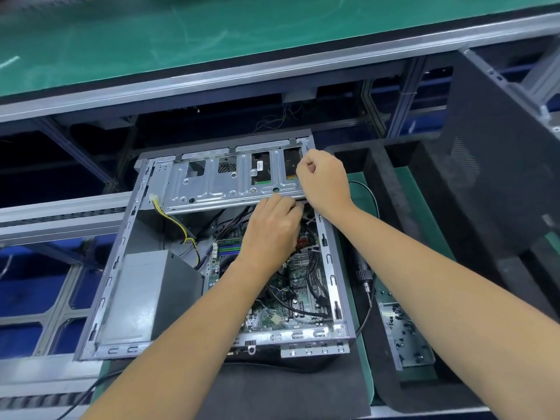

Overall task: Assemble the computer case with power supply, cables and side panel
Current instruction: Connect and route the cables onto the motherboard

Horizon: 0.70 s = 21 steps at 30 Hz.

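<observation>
Head view: An open computer case is seen lying on its side on a dark mat at the bench, its side panel off and the motherboard exposed. The grey power supply is seated in the case's near left corner, with yellow and black cables trailing from it toward the drive cage, which is tilted up along the far edge. The left hand is reached into the case beneath the cage's right end, fingers curled at a bundle of black cables; what exactly is pinched cannot be told. The right hand is held over the cage's right end, its grip clenched, though whether anything is grasped cannot be told. A dark panel is stood upright at the far right. An electric screwdriver is laid just beside the case on the right, near a metal tray of small dark screws.
</observation>
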Available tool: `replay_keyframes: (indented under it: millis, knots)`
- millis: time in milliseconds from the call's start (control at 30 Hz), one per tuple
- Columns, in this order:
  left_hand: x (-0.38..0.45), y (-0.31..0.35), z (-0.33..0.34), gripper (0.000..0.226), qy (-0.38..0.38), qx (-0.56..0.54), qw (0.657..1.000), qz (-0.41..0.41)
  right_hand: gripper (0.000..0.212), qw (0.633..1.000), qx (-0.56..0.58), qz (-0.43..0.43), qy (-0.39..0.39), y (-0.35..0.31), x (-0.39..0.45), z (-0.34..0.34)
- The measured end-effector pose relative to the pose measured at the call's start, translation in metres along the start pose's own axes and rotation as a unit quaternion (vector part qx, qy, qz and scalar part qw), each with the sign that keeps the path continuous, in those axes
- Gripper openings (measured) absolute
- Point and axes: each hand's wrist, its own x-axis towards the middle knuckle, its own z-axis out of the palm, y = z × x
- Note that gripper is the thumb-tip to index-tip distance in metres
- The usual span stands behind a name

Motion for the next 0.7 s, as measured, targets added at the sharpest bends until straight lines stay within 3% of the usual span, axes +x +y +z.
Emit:
replay_keyframes:
  millis: [200,700]
  knots:
    - [0.0004,0.0036,0.0023,0.013,-0.004,0.074,0.996,0.05,0.024,1.0,0.007,0.002,-0.003,0.0004,-0.0004,-0.0005]
    - [0.0015,0.0031,-0.0031,0.017,-0.044,0.113,0.993,-0.002,0.021,1.0,0.014,0.007,0.001,-0.0007,-0.0024,-0.0015]
